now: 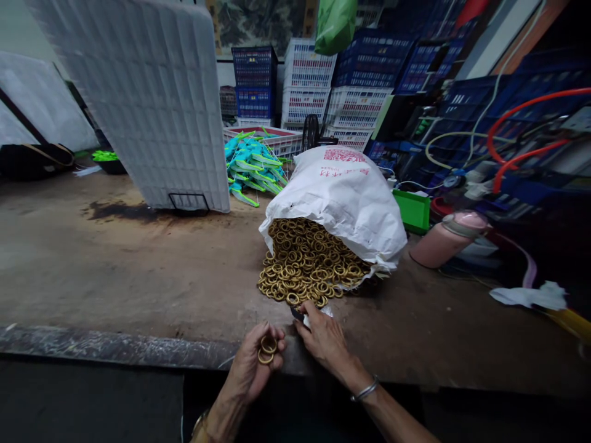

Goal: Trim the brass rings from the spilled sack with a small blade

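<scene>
White bag [341, 191], open, w/ gold rings [305, 264]

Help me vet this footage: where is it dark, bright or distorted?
In the head view: deep shadow under the table and at far right; the white sack shows brightly, the gold rings dimmer; the pink bottle leans outward, probably lens stretch.

"What's hidden?"
"The right hand [325, 341] partly covers a small dark object [297, 313]; the white sack [344, 197] conceals its depths."
"Cut off?"
"A green plastic bag [335, 26], by the top edge."
"Blurred?"
"The sack's red lettering [344, 155]."
</scene>
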A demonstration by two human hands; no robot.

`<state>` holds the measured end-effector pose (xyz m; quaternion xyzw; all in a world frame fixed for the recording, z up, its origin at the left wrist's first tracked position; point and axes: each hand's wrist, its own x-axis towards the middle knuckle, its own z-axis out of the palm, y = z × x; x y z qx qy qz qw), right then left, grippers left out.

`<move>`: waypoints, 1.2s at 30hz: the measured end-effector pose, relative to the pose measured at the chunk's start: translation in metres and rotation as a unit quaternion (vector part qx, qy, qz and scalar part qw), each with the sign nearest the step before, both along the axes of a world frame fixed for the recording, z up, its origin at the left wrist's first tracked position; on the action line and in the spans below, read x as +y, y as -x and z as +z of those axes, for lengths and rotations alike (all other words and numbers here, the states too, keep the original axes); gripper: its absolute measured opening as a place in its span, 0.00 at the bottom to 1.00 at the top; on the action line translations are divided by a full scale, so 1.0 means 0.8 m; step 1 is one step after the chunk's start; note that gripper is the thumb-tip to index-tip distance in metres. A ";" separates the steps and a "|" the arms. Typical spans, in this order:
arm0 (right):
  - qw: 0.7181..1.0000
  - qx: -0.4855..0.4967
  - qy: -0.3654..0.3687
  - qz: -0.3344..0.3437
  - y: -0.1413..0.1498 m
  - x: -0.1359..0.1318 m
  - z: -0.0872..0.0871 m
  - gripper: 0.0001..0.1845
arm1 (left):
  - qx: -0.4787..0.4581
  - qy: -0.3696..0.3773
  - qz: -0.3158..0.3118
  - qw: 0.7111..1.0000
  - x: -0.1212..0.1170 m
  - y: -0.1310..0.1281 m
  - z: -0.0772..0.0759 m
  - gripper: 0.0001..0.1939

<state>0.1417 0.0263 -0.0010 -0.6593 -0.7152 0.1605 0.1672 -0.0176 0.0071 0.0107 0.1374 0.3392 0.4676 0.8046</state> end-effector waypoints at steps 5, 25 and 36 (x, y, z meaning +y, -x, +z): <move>0.998 0.058 0.007 -0.018 -0.007 0.003 -0.002 0.05 | 0.044 -0.027 -0.021 0.998 -0.001 -0.005 0.001 0.13; 0.921 0.379 0.085 -0.024 -0.008 -0.005 0.025 0.08 | 0.286 -0.133 -0.022 0.949 0.011 -0.038 -0.001 0.16; 0.903 0.409 0.130 0.002 -0.006 -0.007 0.027 0.08 | 0.252 -0.117 -0.018 0.960 0.015 -0.040 0.008 0.17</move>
